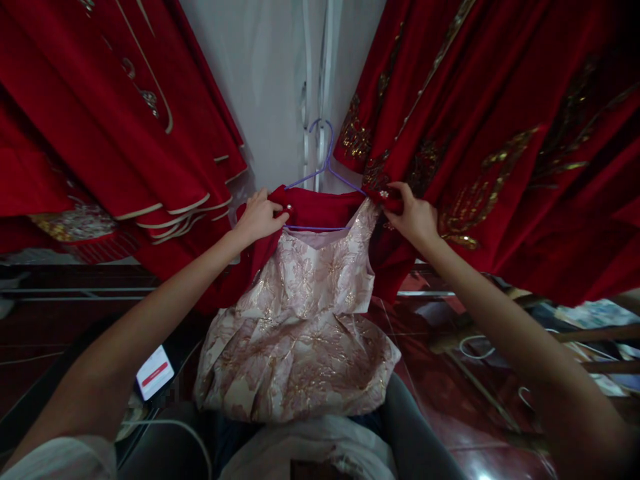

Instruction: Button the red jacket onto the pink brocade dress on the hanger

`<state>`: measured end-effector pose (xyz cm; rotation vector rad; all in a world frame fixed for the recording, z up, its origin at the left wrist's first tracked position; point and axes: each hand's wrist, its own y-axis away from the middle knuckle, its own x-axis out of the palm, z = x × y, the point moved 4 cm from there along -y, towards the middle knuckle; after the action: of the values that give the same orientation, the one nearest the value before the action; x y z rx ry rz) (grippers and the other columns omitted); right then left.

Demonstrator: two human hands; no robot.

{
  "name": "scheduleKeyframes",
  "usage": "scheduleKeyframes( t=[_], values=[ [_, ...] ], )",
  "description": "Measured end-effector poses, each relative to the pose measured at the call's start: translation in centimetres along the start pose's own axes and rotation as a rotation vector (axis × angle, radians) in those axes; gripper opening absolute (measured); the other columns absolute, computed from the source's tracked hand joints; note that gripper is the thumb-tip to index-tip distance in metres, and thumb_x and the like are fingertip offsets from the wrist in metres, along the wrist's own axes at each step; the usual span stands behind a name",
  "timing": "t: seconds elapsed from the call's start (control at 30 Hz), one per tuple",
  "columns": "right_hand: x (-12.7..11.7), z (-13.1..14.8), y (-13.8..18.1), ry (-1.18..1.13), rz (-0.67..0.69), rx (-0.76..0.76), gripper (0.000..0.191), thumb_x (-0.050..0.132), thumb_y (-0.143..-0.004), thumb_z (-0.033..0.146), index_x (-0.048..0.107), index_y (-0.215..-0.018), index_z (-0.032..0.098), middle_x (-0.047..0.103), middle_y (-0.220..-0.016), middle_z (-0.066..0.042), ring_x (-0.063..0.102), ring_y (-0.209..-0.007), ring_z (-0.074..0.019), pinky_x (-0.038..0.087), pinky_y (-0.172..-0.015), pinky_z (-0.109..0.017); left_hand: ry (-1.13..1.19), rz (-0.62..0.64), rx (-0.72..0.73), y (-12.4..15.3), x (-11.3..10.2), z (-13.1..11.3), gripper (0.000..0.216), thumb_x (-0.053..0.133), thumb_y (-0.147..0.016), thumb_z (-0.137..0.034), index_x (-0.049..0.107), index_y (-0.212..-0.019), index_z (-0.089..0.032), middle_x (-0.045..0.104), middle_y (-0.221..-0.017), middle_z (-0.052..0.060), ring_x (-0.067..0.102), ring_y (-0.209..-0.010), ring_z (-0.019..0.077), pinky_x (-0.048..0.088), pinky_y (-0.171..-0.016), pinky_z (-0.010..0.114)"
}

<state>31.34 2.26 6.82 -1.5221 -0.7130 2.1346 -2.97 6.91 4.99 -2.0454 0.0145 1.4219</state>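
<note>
A small pink-and-gold brocade dress (pixel 300 320) with a red jacket (pixel 320 207) over its shoulders hangs on a purple wire hanger (pixel 325 157) in front of me. My left hand (pixel 260 217) is closed on the jacket's left shoulder, near a small pearl button. Over on the other side, my right hand (pixel 413 217) grips the jacket's right shoulder, fingers wrapped round the red cloth. The dress skirt spreads out toward my lap.
Red gowns with gold embroidery hang at left (pixel 115 120) and right (pixel 500 133). A white wall (pixel 270 80) shows between them. A phone with a lit screen (pixel 155 372) lies at lower left. The floor (pixel 450 400) is glossy dark red; wire hangers (pixel 475 347) lie at right.
</note>
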Motion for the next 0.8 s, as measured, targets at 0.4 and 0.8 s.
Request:
scheduleKeyframes(
  t=[0.4, 0.8],
  values=[
    [2.8, -3.2, -1.4, -0.532, -0.115, 0.338, 0.041, 0.039, -0.088, 0.052, 0.057, -0.096, 0.016, 0.067, -0.098, -0.013, 0.063, -0.089, -0.0229, 0.049, -0.077, -0.035, 0.396, -0.428, -0.111, 1.7, -2.2, 3.7, 0.019, 0.046, -0.088, -0.024, 0.061, -0.079, -0.018, 0.052, -0.095, 0.004, 0.052, -0.097, 0.0183, 0.042, -0.093, 0.033],
    [7.7, 4.3, 2.7, -0.842, 0.196, 0.147, 0.022, 0.042, -0.061, 0.024, 0.043, -0.083, 0.024, 0.055, -0.075, 0.001, 0.054, -0.070, -0.0159, 0.045, -0.066, -0.028, 0.709, -0.095, -0.103, 2.5, 3.0, -2.4, 0.021, 0.050, -0.083, -0.028, 0.059, -0.068, -0.018, 0.052, -0.079, 0.001, 0.053, -0.081, 0.0150, 0.042, -0.079, 0.027]
  ],
)
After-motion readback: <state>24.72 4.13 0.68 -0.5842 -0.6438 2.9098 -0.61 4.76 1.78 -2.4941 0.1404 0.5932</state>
